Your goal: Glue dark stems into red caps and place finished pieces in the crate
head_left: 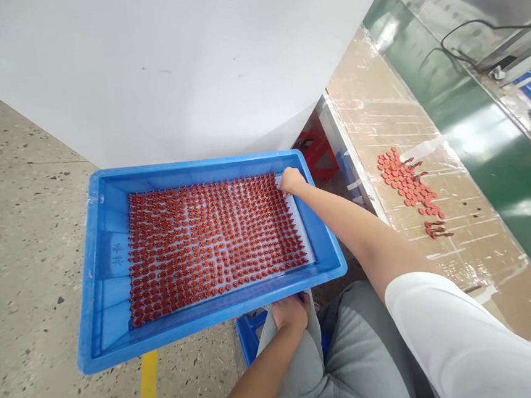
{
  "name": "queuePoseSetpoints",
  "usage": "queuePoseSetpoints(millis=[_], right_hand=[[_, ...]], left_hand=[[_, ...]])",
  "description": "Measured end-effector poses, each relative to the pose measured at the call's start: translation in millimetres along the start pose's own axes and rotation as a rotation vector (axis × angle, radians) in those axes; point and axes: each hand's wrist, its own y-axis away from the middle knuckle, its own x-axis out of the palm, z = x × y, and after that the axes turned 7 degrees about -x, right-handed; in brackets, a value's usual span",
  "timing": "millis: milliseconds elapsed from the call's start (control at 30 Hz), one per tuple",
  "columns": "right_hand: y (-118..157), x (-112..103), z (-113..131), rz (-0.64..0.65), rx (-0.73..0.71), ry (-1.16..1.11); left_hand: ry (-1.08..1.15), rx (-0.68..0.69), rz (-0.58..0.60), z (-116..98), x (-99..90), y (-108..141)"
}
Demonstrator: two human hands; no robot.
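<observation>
Rows of small red pointed pieces [213, 241] stand upright in a large blue tray [90, 270], on a pale sheet at its bottom. My right hand [290, 181] reaches over the tray's right end, fingers pressed together beside the back right corner of the rows; what it holds, if anything, is hidden. Below the tray's front edge is my left hand [292, 311], close to my knee, its fingers partly hidden under the tray.
On the right, a cardboard-covered table [470, 255] bears red discs [403, 177] and several thin red pieces [438, 229]. Beyond it runs a green strip [468, 125]. A white panel [180, 70] rises behind the tray; a blue stool [249, 336] shows below.
</observation>
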Motion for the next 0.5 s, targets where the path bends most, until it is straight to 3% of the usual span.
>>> queuePoseSetpoints(millis=[333,500], right_hand=[[17.8,-9.7,8.6,-0.004,0.04,-0.059],[44.3,-54.6,5.5,-0.078,-0.014,-0.052]], left_hand=[[0.035,-0.024,-0.017,-1.1,0.0,0.0],[0.047,-0.009,-0.055,-0.4,-3.0,-0.4]])
